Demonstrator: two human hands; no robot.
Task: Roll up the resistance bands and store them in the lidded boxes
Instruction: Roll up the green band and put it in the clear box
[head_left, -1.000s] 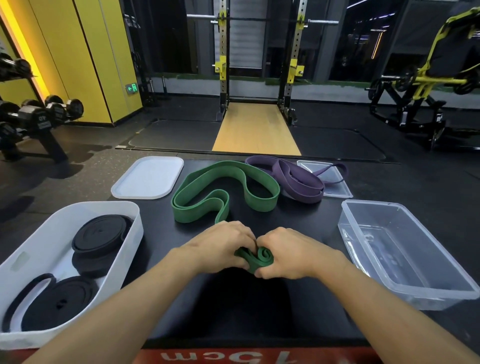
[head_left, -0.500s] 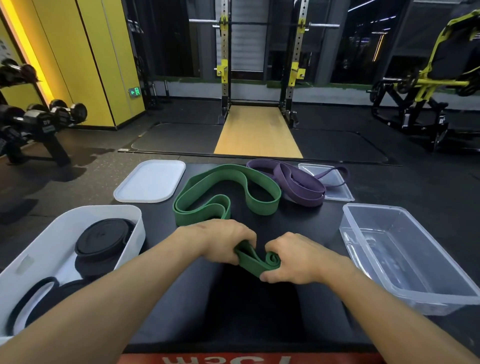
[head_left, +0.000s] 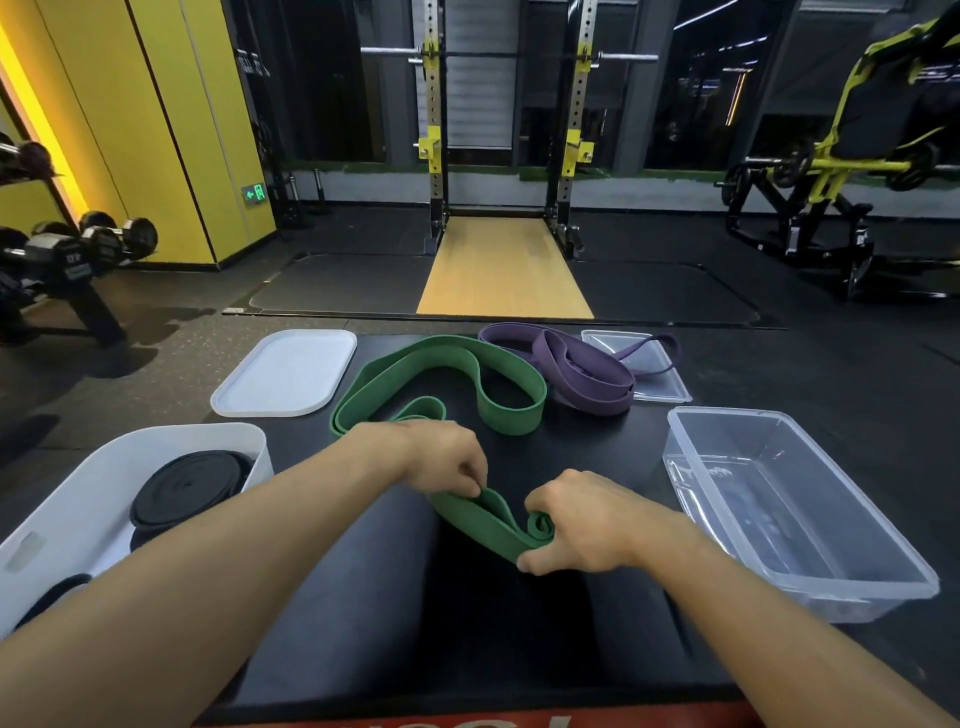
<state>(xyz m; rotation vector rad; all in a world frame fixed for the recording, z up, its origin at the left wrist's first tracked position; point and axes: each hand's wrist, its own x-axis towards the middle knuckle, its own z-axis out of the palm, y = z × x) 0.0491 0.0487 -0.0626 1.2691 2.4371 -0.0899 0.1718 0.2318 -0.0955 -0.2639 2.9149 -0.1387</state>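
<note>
A green resistance band lies in loose loops on the black platform. Its near end runs to my hands. My right hand pinches a small rolled coil at that end. My left hand pinches the flat band a short way up from the coil. Behind it a purple band lies in a heap, partly over a clear lid. A clear box stands open at the right. At the left, a white box holds rolled black bands.
A white lid lies flat at the back left of the platform. Beyond are a squat rack with a wooden floor strip, a dumbbell rack at the left and a yellow machine at the right.
My hands have moved apart. The right hand has drawn the small green coil toward me and to the right, stretching a flat length of band between the two hands.
</note>
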